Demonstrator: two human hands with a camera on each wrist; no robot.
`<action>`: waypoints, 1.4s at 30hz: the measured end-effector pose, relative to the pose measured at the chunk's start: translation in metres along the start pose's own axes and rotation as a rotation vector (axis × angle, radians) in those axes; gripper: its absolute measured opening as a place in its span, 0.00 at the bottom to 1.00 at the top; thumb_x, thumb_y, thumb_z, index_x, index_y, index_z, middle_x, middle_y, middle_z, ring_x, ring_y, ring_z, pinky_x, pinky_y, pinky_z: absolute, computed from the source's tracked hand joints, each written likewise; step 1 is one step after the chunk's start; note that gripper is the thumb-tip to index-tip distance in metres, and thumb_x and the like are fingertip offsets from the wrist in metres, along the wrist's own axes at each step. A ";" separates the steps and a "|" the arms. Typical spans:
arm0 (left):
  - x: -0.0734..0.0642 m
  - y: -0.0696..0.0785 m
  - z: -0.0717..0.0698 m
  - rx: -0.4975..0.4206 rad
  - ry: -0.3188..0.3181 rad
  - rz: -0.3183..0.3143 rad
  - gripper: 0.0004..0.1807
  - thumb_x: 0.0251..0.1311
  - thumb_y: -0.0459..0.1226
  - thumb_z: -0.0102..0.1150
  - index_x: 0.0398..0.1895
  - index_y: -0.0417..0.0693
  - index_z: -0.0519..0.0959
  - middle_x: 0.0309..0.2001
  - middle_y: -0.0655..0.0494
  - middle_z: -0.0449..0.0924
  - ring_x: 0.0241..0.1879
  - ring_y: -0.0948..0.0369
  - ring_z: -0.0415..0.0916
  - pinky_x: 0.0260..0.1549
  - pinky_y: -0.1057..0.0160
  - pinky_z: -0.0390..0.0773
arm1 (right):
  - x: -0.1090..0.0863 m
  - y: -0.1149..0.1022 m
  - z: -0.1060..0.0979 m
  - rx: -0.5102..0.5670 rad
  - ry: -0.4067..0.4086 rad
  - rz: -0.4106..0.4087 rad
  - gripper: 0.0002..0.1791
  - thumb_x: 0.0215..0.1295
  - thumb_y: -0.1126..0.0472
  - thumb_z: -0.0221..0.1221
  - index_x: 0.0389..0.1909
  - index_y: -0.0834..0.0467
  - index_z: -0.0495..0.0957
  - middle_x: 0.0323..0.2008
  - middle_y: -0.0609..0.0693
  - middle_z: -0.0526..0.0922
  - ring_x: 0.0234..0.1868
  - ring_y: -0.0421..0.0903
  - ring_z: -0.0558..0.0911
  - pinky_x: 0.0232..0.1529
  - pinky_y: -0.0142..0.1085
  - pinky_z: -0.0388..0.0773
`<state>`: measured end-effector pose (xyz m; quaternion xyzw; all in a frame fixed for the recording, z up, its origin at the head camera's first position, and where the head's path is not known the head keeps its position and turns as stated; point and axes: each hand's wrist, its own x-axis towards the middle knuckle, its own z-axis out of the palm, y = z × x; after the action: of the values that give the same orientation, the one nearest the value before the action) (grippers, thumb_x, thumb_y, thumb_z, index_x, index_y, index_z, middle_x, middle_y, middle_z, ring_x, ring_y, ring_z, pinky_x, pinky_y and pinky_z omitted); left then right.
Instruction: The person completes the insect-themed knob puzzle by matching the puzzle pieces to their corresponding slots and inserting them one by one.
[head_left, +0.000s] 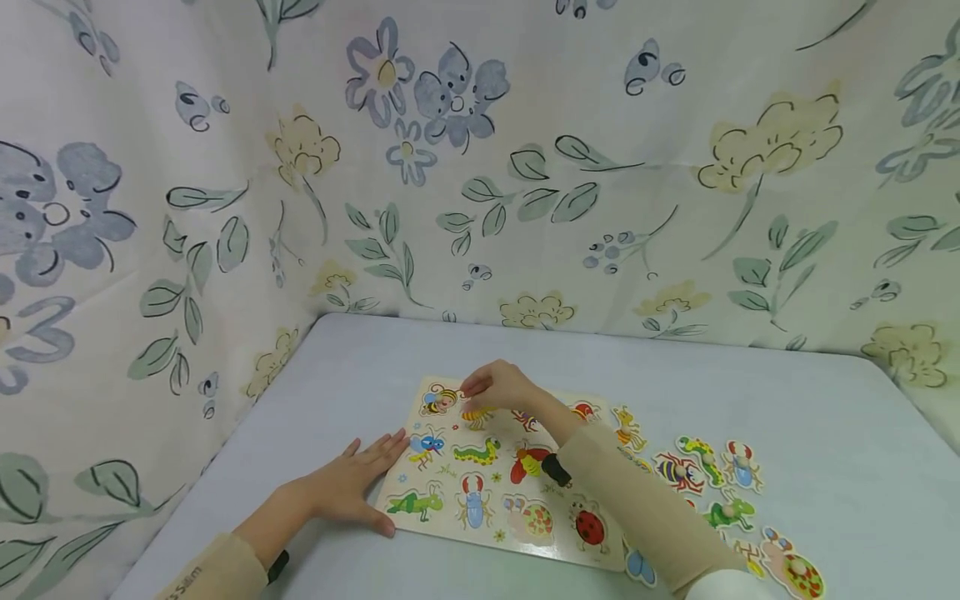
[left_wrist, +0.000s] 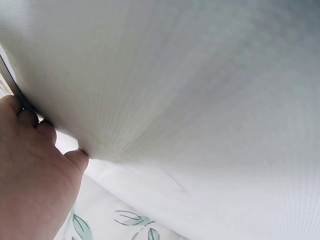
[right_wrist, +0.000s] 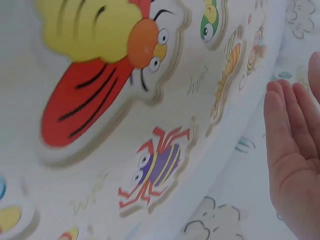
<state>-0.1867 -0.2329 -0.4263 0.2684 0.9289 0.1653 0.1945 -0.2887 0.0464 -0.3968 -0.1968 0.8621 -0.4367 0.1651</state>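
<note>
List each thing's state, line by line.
Puzzle board: flat, face up.
Left hand: spread, touching the puzzle board.
Right hand: over the puzzle board, fingers fairly straight.
Spider piece: loose, face up.
Caterpillar piece: loose, face up.
Beetle piece: loose, face up.
Snail piece: loose, face up.
Floral curtain: hanging.

Right hand: I saw the right hand (right_wrist: pixel 296 160) at the view's right edge, partly cut off.
Fingers: the fingers (right_wrist: pixel 280 117) lay side by side, the thumb apart from them.
Board: the pale board (right_wrist: pixel 120 130) filled the left side, slanting, with green grass strokes (right_wrist: pixel 197 80) on it.
Moth: the red-and-yellow moth (right_wrist: pixel 92 32) loomed largest, its head orange.
Spider: below it sat the purple spider (right_wrist: pixel 162 165), red-legged, yellow-striped.
Far row: the green caterpillar (right_wrist: pixel 209 22), the orange striped insect (right_wrist: pixel 231 62) and the small bee (right_wrist: pixel 254 55) showed higher up.
Cloth: the floral cloth (right_wrist: pixel 250 185) hung beyond the board.
</note>
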 end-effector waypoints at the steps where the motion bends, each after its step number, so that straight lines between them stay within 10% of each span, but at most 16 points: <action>1: 0.000 0.000 0.000 -0.003 -0.001 -0.001 0.67 0.41 0.66 0.67 0.77 0.43 0.45 0.77 0.46 0.40 0.75 0.44 0.41 0.68 0.33 0.38 | -0.002 0.001 -0.002 0.002 -0.009 -0.005 0.16 0.57 0.63 0.69 0.46 0.63 0.83 0.41 0.51 0.86 0.44 0.44 0.83 0.47 0.36 0.80; 42: 0.002 0.001 0.001 -0.013 0.007 -0.004 0.67 0.41 0.66 0.68 0.77 0.42 0.46 0.77 0.45 0.41 0.74 0.43 0.41 0.67 0.32 0.38 | -0.113 0.098 -0.099 0.056 0.083 0.127 0.16 0.62 0.66 0.64 0.48 0.69 0.80 0.42 0.58 0.85 0.41 0.49 0.84 0.47 0.42 0.81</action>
<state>-0.1877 -0.2307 -0.4270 0.2649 0.9290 0.1717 0.1932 -0.2554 0.2221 -0.4087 -0.1189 0.8665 -0.4571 0.1619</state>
